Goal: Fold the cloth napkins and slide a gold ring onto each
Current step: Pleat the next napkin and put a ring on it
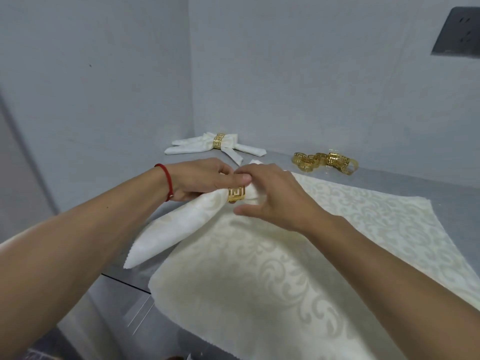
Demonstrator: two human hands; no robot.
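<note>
A folded cream napkin (176,224) lies slanted above the flat napkins, with a gold ring (236,194) around its narrow middle. My left hand (205,179) grips the napkin just left of the ring, thumb over the top. My right hand (275,196) holds the napkin's end to the right of the ring, fingers curled over the cloth. At the back, a finished napkin with its ring (219,145) rests near the corner of the walls.
A stack of flat patterned napkins (285,281) covers the steel table (117,297) below my arms. Several loose gold rings (326,162) lie in a pile at the back right. Walls close in behind and left; a dark socket plate (458,32) sits upper right.
</note>
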